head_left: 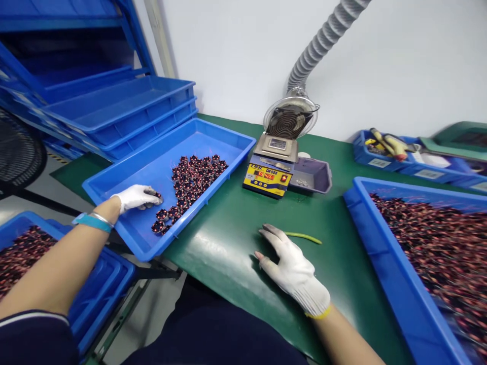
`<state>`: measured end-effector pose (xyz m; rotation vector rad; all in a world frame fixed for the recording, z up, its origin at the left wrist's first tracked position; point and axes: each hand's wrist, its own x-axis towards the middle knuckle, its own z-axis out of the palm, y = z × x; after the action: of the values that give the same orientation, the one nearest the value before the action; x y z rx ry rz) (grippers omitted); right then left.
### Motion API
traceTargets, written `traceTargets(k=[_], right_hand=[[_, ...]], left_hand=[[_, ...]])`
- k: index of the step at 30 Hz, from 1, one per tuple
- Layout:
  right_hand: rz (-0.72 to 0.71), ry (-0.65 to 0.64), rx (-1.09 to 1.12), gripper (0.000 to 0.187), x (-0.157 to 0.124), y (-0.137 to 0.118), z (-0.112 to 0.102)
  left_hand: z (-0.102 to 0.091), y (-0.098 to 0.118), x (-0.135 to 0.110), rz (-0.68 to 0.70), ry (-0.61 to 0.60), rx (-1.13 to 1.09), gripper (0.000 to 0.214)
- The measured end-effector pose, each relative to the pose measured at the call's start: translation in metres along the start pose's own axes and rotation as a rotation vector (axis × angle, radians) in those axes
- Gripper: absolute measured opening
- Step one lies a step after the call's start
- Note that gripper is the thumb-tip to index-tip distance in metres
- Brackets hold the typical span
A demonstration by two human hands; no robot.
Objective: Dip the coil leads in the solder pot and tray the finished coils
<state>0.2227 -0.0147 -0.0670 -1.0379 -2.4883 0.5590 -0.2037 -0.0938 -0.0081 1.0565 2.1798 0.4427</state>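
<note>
My left hand (137, 197), in a white glove with darkened fingertips, is over the left part of a blue tray (133, 172). Its fingers are slightly bent and point right, with no part plainly visible between them. Just beside it lie small wire-wound motor stators (194, 180), black with copper-red windings, grouped along the tray's near right side. My right hand (291, 268), also in a white glove, is open above the green tabletop (224, 253), palm down and fingers apart. Close to its fingertips is a thin yellow-green strip (304, 236).
A yellow-and-blue solder pot (267, 178) with a digital display stands under an extraction hose (323, 40). Beside it is a grey bin (312, 175). A blue tray (399, 284) heaped with stators is at right. Stacked blue trays (125, 116) and small tool bins (380, 159) stand farther back.
</note>
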Motion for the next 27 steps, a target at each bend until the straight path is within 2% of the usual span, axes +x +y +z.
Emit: traceTargets(k=[5, 8, 10, 12, 14, 16, 19, 22, 24, 27], right_hand=[[-0.026, 0.032, 0.022, 0.048, -0.002, 0.0, 0.001], [-0.075, 0.111, 0.089, 0.047, -0.004, -0.004, 0.002], [-0.12, 0.175, 0.167, 0.048, -0.007, -0.012, 0.002], [-0.134, 0.212, 0.28, 0.052, -0.01, -0.026, 0.0], [-0.106, 0.225, 0.427, 0.062, -0.011, -0.041, 0.0], [-0.066, 0.258, 0.539, 0.069, -0.01, -0.054, 0.0], [0.007, 0.357, 0.562, 0.048, -0.006, -0.056, 0.002], [0.096, 0.376, 0.607, 0.033, -0.004, -0.043, 0.0], [0.131, 0.323, 0.702, 0.036, -0.004, -0.033, -0.003], [0.164, 0.265, 0.769, 0.039, -0.003, -0.024, -0.005]], left_hand=[[0.0, 0.01, -0.002, -0.003, 0.204, 0.06, 0.037], [0.006, 0.027, -0.022, 0.015, 0.361, 0.07, 0.04], [0.024, 0.048, -0.047, 0.054, 0.468, 0.029, 0.046], [0.056, 0.073, -0.075, 0.163, 0.517, -0.106, 0.042], [0.095, 0.101, -0.1, 0.297, 0.447, -0.266, 0.037], [0.134, 0.126, -0.116, 0.36, 0.344, -0.202, 0.036], [0.176, 0.151, -0.119, 0.419, 0.253, -0.064, 0.04], [0.195, 0.161, -0.106, 0.459, 0.126, -0.212, 0.044], [0.199, 0.163, -0.096, 0.514, 0.032, -0.361, 0.057], [0.202, 0.167, -0.086, 0.617, -0.078, -0.395, 0.071]])
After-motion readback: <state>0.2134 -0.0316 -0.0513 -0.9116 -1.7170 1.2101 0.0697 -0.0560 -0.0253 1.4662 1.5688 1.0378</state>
